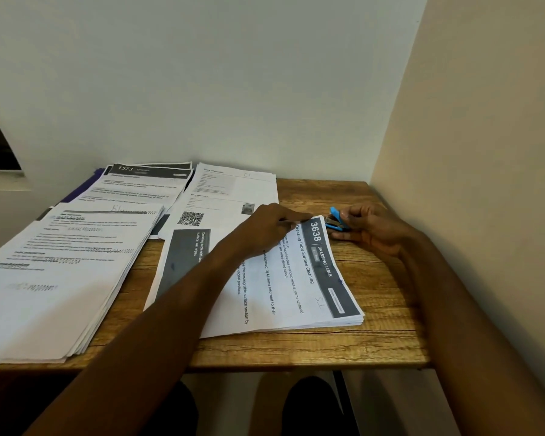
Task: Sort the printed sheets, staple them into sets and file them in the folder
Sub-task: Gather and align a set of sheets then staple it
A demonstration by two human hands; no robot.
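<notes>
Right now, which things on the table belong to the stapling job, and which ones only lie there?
In use:
- blue stapler, in right hand
- 3638 sheet set, corner pinched by left hand

Waiting:
- left pile
- 1573 sheets
- QR-code sheet
- purple folder

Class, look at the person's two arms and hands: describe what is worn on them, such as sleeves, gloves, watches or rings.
Both forearms are bare up to the frame edge: no sleeves show. The left hand and right hand wear no gloves, and no watch or ring is visible.
</notes>
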